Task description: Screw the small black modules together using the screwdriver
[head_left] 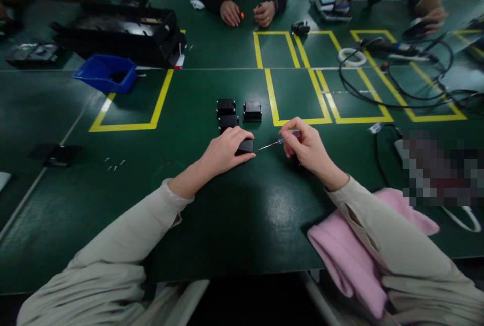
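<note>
Centrally, left hand: the wearer's own bare left hand [229, 150] is closed around a small black rectangular block [245, 147], thumb along its near side and fingers over its far side, at the middle of the table
Right hand: the bare right hand [305, 143] grips a slim screwdriver [281, 141] with a purplish see-through handle and a thin metal shaft
Screwdriver tip: it points left and meets the near right corner of the held block, by the left thumb; whether it sits in a screw is too small to tell
Other blocks: three similar black blocks lie just beyond the left hand, one far left [226, 107], one far right [252, 111] and one nearer [229, 122], partly behind the fingers
Sleeves: both forearms wear pale grey-beige cloth
Table: a broad dark green surface [280, 220], marked with yellow tape rectangles [302, 121] beyond and to the right
Left side: a few tiny pale pieces [114, 164] lie scattered; farther off, a blue plastic scoop-shaped bin [105, 71] sits before a stack of long black trays [117, 33]
Right side: a folded pink cloth [351, 253] lies under the right forearm; beyond are black cables [397, 104] and a white ring-shaped roll [351, 57]
Across the table: a co-worker in a dark jacket rests two hands [247, 14] near the edge, with other people's arms to either side
</note>
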The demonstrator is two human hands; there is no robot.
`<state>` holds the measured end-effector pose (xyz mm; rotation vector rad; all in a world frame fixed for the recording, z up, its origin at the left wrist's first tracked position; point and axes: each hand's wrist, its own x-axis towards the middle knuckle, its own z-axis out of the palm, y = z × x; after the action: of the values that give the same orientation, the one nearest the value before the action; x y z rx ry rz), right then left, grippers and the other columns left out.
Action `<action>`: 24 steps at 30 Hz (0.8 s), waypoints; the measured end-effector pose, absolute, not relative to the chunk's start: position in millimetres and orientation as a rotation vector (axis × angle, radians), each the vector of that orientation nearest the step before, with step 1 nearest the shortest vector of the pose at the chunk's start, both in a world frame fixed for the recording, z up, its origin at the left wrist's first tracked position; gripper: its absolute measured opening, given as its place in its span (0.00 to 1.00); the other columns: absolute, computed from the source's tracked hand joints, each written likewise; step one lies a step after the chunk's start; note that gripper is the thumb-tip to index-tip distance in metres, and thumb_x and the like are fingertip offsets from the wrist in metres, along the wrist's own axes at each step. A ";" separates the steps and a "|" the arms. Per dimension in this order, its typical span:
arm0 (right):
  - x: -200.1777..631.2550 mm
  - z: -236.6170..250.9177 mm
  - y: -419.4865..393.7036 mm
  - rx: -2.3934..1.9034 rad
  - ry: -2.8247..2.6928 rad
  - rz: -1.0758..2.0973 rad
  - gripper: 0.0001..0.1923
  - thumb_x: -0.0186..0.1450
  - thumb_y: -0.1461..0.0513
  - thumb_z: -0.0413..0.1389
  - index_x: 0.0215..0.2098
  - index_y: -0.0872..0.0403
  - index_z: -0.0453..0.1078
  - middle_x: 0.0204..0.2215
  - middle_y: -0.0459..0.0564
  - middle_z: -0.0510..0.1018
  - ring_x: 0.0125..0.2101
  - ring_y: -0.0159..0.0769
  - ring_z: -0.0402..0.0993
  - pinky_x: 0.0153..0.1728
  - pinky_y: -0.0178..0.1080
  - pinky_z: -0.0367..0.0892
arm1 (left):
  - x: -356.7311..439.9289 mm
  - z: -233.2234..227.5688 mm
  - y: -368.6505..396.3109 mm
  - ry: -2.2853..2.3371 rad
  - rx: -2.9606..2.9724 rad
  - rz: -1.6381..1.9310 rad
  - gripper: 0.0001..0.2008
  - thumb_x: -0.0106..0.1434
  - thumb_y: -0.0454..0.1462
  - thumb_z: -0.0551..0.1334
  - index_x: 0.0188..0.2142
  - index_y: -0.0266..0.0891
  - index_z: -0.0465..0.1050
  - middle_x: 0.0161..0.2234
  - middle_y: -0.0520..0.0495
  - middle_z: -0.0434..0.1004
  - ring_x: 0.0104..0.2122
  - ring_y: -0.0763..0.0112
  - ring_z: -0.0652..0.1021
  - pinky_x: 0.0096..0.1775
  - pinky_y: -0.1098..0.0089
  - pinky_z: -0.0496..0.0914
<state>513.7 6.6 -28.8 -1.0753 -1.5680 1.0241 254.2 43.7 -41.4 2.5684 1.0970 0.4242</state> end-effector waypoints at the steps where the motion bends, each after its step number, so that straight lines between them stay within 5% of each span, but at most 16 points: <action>1: 513.5 -29.2 6.7 -1.066 -1.561 1.035 0.17 0.74 0.47 0.60 0.39 0.49 0.65 0.16 0.34 0.66 0.15 0.28 0.64 0.19 0.34 0.60 | 254.2 -41.3 43.7 1.095 2.570 0.425 0.20 0.71 0.47 0.67 0.56 0.42 0.70 0.54 0.40 0.78 0.53 0.52 0.77 0.49 0.56 0.75; 19: 513.0 -25.7 4.4 -1.061 -1.601 0.978 0.12 0.74 0.52 0.60 0.40 0.50 0.66 0.20 0.36 0.69 0.17 0.28 0.67 0.22 0.35 0.61 | 253.8 -40.4 44.3 1.073 2.587 0.421 0.19 0.71 0.47 0.67 0.56 0.42 0.70 0.54 0.40 0.78 0.53 0.52 0.77 0.48 0.57 0.75; 24: 515.4 -23.7 4.8 -1.109 -1.669 0.964 0.18 0.76 0.46 0.58 0.37 0.49 0.64 0.16 0.36 0.68 0.15 0.28 0.64 0.21 0.35 0.56 | 253.6 -40.6 44.7 1.073 2.584 0.430 0.19 0.71 0.48 0.66 0.56 0.42 0.70 0.54 0.40 0.78 0.53 0.52 0.77 0.48 0.57 0.75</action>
<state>515.4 4.8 -23.7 -1.1095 -1.6694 0.9644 253.6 44.7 -40.6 2.5840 1.0728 0.4295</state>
